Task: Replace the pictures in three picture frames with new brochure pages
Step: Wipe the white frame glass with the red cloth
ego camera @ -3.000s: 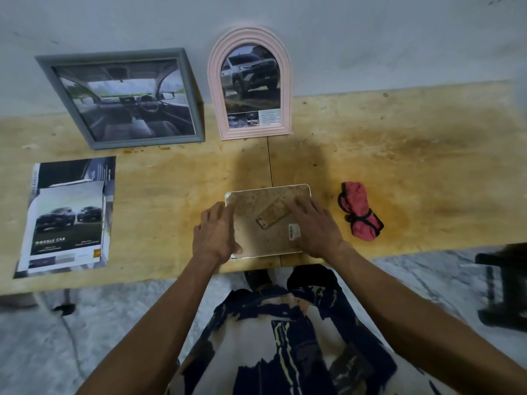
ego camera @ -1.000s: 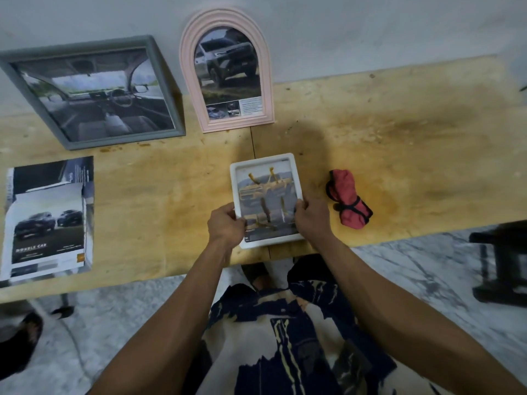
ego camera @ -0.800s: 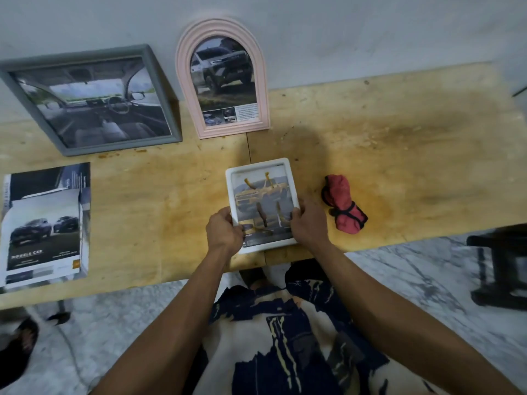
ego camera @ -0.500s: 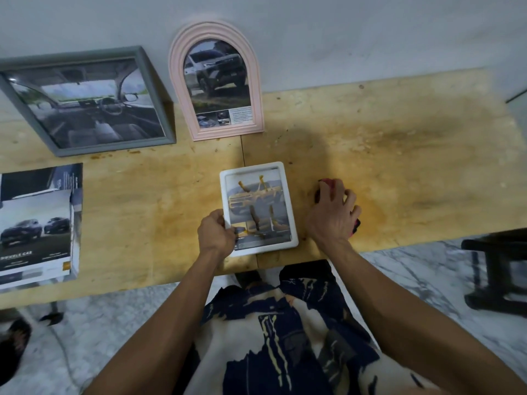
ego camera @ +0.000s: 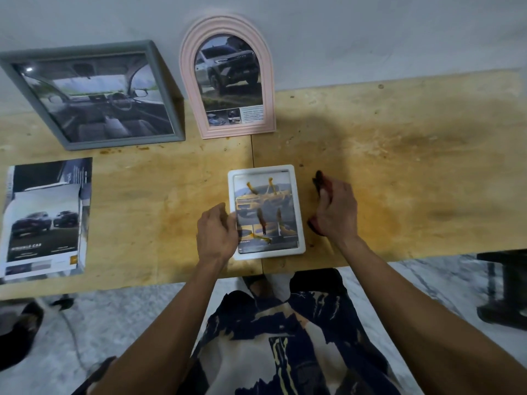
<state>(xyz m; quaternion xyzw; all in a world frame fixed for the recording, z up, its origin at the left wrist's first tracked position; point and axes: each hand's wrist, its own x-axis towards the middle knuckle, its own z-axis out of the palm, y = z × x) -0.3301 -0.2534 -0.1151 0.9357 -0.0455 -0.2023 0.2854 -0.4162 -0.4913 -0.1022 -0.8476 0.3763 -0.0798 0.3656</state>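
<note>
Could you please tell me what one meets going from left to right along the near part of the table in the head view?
Brochure stack → left hand → white frame → right hand, gripping the red cloth.

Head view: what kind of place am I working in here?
Probably a plain home or workshop room, not a studio. A stained plywood table stands against a bare grey wall, over a marble-patterned floor. Two filled frames, the grey frame and the pink arched frame, lean on that wall.
</note>
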